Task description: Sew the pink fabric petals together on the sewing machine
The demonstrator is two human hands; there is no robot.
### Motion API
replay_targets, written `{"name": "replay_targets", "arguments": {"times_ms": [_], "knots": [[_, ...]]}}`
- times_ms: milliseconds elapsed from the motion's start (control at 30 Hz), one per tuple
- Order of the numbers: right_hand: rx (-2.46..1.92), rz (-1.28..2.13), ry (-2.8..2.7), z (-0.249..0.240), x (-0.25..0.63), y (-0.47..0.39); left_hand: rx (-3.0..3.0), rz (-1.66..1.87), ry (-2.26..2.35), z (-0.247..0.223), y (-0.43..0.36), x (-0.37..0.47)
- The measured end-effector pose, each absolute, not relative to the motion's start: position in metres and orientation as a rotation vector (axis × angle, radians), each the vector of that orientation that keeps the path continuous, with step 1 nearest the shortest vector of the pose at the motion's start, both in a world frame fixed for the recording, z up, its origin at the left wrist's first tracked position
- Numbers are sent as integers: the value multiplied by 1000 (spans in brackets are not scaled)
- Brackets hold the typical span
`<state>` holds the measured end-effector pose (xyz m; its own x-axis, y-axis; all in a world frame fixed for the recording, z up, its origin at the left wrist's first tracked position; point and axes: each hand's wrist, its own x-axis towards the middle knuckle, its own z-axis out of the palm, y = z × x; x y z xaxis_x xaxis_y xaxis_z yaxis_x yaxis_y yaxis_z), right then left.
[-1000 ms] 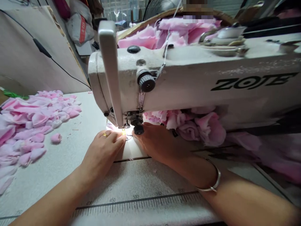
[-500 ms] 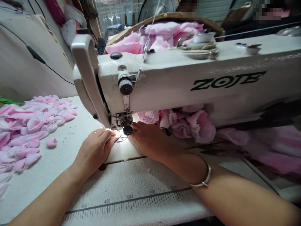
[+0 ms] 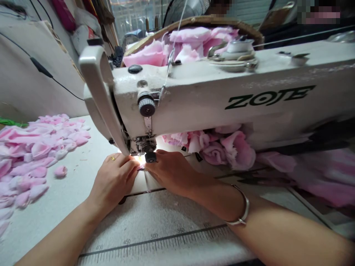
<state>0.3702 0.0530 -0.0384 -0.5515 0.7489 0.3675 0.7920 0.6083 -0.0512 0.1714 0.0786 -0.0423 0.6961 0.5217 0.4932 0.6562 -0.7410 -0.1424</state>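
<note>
The white sewing machine (image 3: 199, 101), marked ZOJE, reaches across the view with its lamp lit at the needle. A small piece of pink fabric (image 3: 142, 167) lies under the needle area, mostly covered by fingers and glare. To its left, my left hand (image 3: 113, 181) has its fingers pressed together on the fabric's edge. From the other side, my right hand (image 3: 174, 171) is closed, its fingertips at the fabric just below the black presser screw (image 3: 150, 157). The exact grip of both hands is partly hidden.
Pink fabric petals (image 3: 39, 147) are heaped on the table at left, with one loose petal (image 3: 60, 171) apart. Sewn pink flowers (image 3: 222, 149) crowd under the machine arm. Behind stands a basket (image 3: 249, 27) of pink fabric. A printed ruler (image 3: 155, 242) runs along the front.
My right hand has come slightly down and left, nearer my left hand at the needle. My left hand has shifted a little right. The view has moved slightly.
</note>
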Motion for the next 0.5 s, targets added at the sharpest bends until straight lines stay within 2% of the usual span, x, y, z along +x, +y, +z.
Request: {"name": "replay_targets", "arguments": {"times_ms": [367,500], "knots": [[-1263,-134,-2519,-35,370,50,-2662,-478,-994,-36,64,177],[-1409,-65,-2461,-35,381,53,-2616,-377,-968,-38,59,176]]}}
